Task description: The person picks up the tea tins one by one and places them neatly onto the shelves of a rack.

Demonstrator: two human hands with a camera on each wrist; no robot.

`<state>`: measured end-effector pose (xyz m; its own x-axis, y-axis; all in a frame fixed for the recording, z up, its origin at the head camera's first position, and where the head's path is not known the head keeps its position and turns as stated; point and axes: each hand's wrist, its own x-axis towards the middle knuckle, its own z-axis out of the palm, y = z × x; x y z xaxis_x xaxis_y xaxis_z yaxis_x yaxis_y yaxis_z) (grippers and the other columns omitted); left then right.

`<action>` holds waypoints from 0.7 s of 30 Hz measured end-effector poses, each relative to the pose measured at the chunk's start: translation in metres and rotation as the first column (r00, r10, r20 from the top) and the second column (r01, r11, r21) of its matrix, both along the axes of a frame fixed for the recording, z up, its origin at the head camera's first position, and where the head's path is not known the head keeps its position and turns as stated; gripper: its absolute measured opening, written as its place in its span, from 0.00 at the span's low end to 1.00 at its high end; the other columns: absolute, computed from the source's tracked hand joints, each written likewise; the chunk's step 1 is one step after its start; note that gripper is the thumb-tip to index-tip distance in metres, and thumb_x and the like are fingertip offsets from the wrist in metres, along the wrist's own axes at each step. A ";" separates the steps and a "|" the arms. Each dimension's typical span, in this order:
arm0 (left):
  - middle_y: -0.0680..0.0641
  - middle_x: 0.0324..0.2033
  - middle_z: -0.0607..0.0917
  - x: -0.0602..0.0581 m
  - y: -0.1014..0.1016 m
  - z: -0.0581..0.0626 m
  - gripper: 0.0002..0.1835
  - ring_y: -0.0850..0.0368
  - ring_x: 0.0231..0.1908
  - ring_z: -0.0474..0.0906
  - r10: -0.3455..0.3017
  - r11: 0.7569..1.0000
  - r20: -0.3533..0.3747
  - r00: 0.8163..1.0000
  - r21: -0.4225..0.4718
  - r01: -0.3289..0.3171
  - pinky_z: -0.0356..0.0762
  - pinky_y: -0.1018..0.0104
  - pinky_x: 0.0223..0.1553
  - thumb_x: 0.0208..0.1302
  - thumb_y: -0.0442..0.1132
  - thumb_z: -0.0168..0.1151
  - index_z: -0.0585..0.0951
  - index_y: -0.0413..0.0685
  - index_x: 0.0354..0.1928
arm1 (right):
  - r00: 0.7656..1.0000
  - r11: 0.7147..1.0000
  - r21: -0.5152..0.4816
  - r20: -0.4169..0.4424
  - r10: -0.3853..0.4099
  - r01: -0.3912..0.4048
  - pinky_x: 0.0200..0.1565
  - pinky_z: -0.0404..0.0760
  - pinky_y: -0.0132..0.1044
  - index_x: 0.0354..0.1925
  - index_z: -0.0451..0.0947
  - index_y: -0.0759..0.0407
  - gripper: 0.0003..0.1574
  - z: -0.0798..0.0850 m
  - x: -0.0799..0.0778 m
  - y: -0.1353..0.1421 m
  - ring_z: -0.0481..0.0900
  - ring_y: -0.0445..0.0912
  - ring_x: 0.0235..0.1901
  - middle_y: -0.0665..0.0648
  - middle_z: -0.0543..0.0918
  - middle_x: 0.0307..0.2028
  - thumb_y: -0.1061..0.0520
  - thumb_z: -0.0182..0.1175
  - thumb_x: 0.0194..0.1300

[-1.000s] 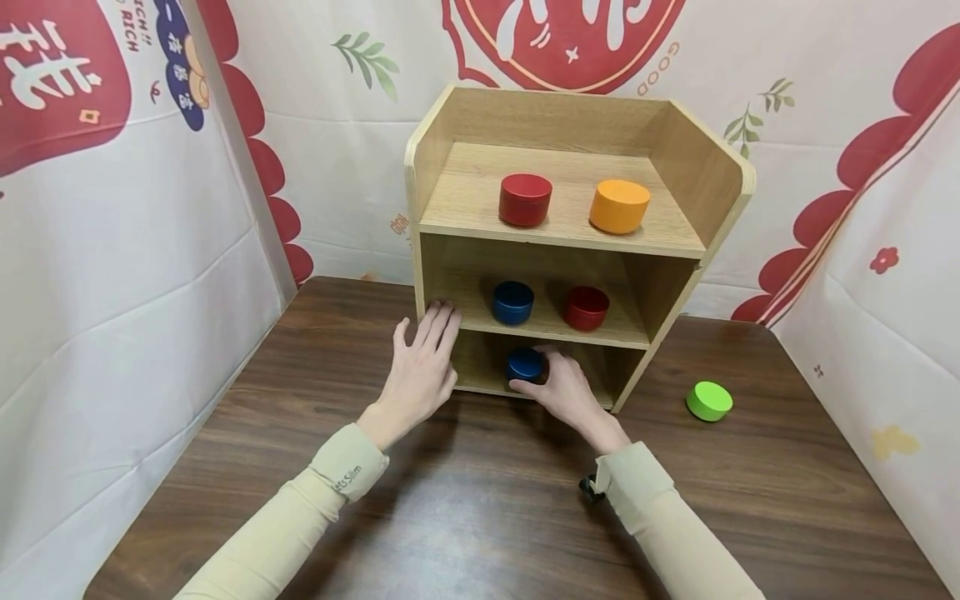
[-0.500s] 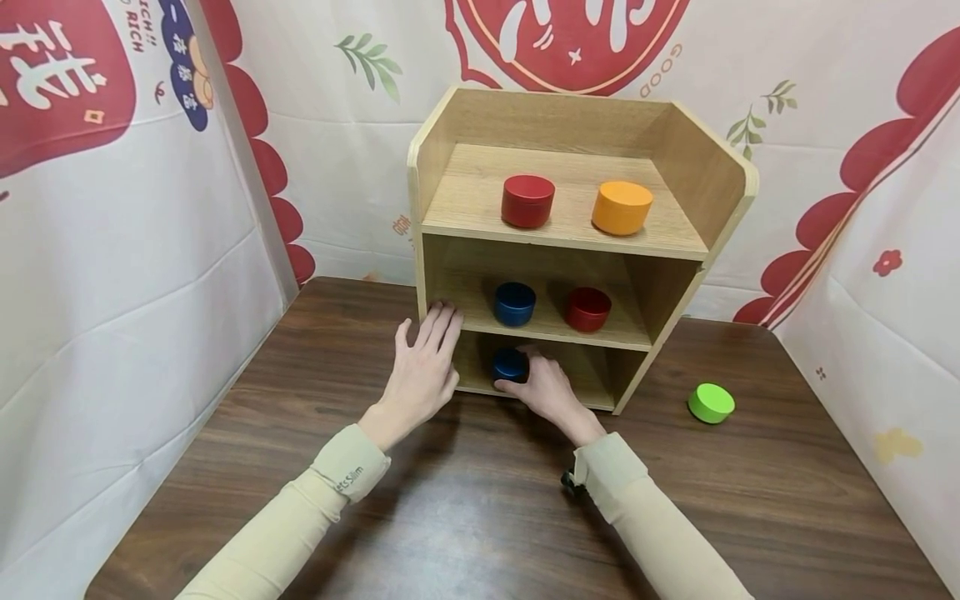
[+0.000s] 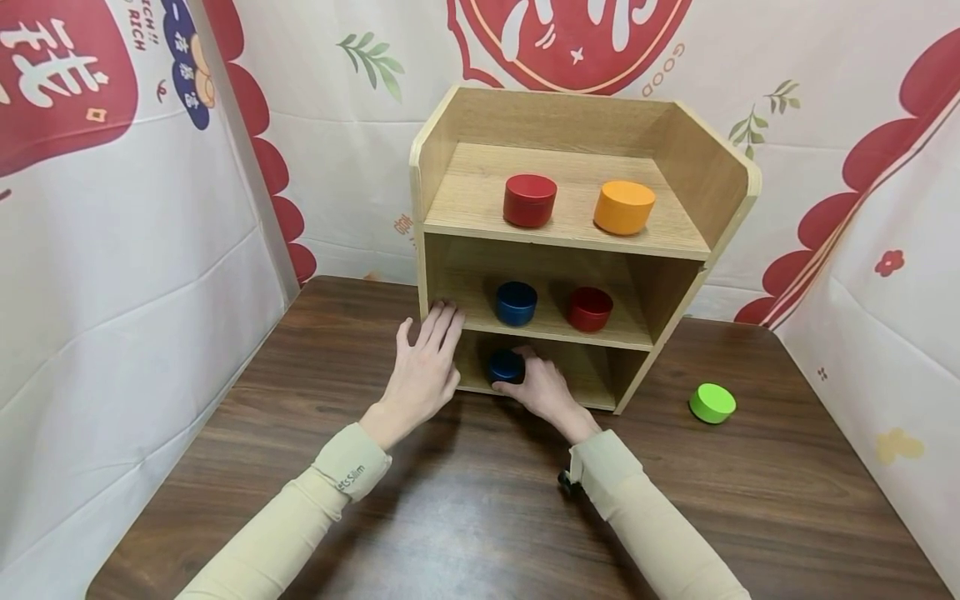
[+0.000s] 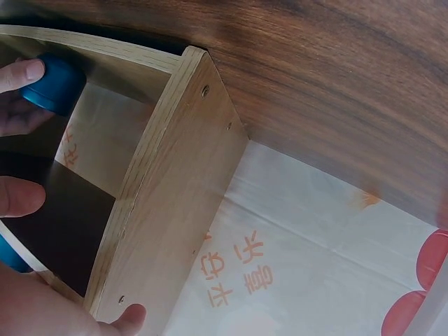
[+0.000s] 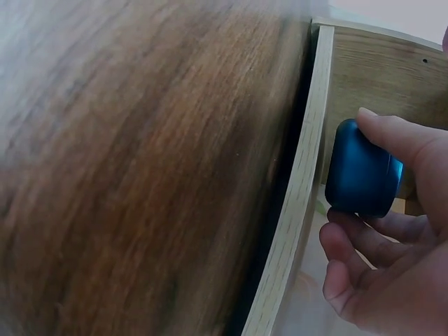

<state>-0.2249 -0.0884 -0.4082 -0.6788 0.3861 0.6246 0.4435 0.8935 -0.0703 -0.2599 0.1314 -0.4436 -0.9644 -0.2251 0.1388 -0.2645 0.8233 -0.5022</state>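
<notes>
In the lowest compartment of a wooden shelf unit [image 3: 558, 240], my right hand [image 3: 543, 388] grips a round blue tin [image 3: 505, 366]. The right wrist view shows the thumb on one side of this tin [image 5: 360, 168] and fingers on the other. My left hand [image 3: 420, 367] rests at the unit's left front edge, fingers straight over the corner of the middle shelf. Its thumb [image 4: 131, 318] lies on the outer face of the side panel [image 4: 168, 182]. Above, a second blue tin [image 3: 516, 303] and a dark red tin [image 3: 589, 309] stand on the middle shelf.
A red tin [image 3: 529, 201] and an orange tin [image 3: 624, 207] sit on the top shelf. To the unit's right, a bright green tin [image 3: 712, 403] lies on the brown wooden table [image 3: 450, 508]. Printed white cloth [image 3: 337, 167] hangs behind and at both sides.
My right hand has shifted left along the bottom compartment with the blue tin, mostly in the first half second. My left hand keeps its place on the shelf unit.
</notes>
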 end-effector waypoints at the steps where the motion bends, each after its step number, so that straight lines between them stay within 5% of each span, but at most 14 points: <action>1: 0.43 0.72 0.61 0.000 0.000 0.000 0.41 0.48 0.73 0.55 0.001 1.000 -0.001 1.000 -0.001 -0.001 0.55 0.36 0.63 0.54 0.39 0.57 0.58 0.45 0.73 | 1.000 1.000 0.005 -0.003 0.000 0.000 0.42 0.81 0.51 0.62 0.69 0.62 0.46 0.000 0.000 0.000 0.84 0.59 0.45 0.67 0.83 0.50 0.40 0.70 0.52; 14: 0.43 0.72 0.62 0.000 0.000 0.001 0.41 0.48 0.73 0.55 -0.011 1.000 -0.003 1.000 0.008 0.011 0.55 0.36 0.63 0.54 0.38 0.57 0.59 0.44 0.73 | 0.998 0.999 0.051 -0.055 0.008 -0.005 0.42 0.81 0.53 0.61 0.69 0.62 0.46 -0.004 0.004 0.001 0.83 0.60 0.44 0.67 0.84 0.47 0.41 0.71 0.51; 21: 0.43 0.73 0.60 0.000 -0.001 0.001 0.42 0.49 0.74 0.53 -0.001 1.000 0.012 1.000 -0.001 0.001 0.54 0.36 0.64 0.55 0.39 0.57 0.57 0.45 0.73 | 0.987 0.994 0.106 -0.152 0.045 -0.029 0.52 0.74 0.59 0.63 0.68 0.64 0.49 0.004 0.016 0.011 0.78 0.64 0.51 0.68 0.80 0.51 0.40 0.71 0.50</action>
